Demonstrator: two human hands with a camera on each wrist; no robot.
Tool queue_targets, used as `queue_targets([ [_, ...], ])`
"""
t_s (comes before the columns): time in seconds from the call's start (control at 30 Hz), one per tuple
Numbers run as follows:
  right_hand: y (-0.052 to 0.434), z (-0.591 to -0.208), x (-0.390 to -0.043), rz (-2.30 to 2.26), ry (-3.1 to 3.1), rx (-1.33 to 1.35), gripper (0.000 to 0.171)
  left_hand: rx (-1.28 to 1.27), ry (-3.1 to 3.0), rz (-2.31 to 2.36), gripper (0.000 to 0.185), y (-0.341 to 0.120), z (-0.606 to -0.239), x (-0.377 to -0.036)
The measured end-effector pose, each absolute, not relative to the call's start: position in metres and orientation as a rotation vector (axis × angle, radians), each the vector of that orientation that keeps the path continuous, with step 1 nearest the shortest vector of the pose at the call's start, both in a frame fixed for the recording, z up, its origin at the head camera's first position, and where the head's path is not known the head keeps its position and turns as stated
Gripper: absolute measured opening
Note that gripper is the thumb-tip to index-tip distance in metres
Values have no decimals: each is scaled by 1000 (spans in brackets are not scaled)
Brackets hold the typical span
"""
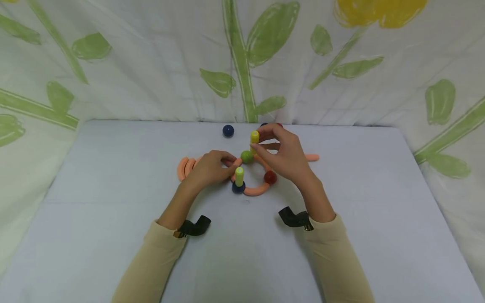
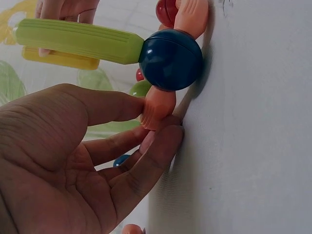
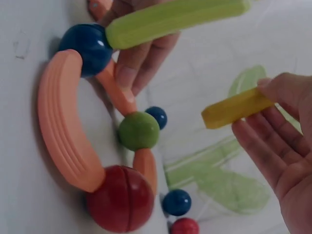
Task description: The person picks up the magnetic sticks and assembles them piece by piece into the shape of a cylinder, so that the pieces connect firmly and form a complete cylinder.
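At table centre we see no brand, label or readable writing on any piece.

Right hand point(image 1: 286, 155): we see thumb and fingertips pinching a yellow stick point(image 1: 254, 137), held near upright just above the green ball point(image 1: 246, 157). We can't tell if stick and ball touch; in the right wrist view there's a gap between them. The other fingers are loosely curled, not clenched.

Left hand point(image 1: 210, 167): resting on the table point(image 1: 113, 176), fingers curled onto the straight orange rod point(image 2: 157, 108) between green ball and navy ball point(image 1: 238, 187). In the left wrist view, index and middle fingertips press that rod against the table; the palm is open toward the camera.

The structure is a small closed loop lying flat:
- green ball at the far corner
- navy ball at the near-left corner, with a lime-green stick point(image 1: 239, 176) standing up from it
- red ball point(image 1: 270, 177) at the near-right corner
- curved orange piece point(image 1: 255, 191) joining navy to red
- short orange rod point(image 3: 146, 167) joining red to green

Loose parts:
- stack of curved orange pieces point(image 1: 185, 167) just left of the left hand
- another orange rod point(image 1: 312, 157) sticking out right of the right hand
- dark blue ball point(image 1: 228, 130) alone near the far table edge
- more balls behind the right hand, mostly hidden
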State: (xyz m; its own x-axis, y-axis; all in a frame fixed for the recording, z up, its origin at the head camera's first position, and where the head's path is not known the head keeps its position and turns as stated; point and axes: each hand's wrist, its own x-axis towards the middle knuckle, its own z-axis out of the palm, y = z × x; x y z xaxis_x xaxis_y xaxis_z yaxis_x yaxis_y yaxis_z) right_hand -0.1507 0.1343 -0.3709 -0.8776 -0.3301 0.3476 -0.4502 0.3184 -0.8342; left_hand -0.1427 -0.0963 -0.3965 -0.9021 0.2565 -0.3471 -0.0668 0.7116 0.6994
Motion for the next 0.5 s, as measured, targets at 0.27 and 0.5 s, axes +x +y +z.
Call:
queue_targets([
  [0.27,120,-384,-153,1635,-2479,710,31,184,2494,1072,40,-98,-397,-143],
  [0.5,114,-393,-154,1576,-2558,697,30,184,2501,1057,41,-98,-395,-143],
])
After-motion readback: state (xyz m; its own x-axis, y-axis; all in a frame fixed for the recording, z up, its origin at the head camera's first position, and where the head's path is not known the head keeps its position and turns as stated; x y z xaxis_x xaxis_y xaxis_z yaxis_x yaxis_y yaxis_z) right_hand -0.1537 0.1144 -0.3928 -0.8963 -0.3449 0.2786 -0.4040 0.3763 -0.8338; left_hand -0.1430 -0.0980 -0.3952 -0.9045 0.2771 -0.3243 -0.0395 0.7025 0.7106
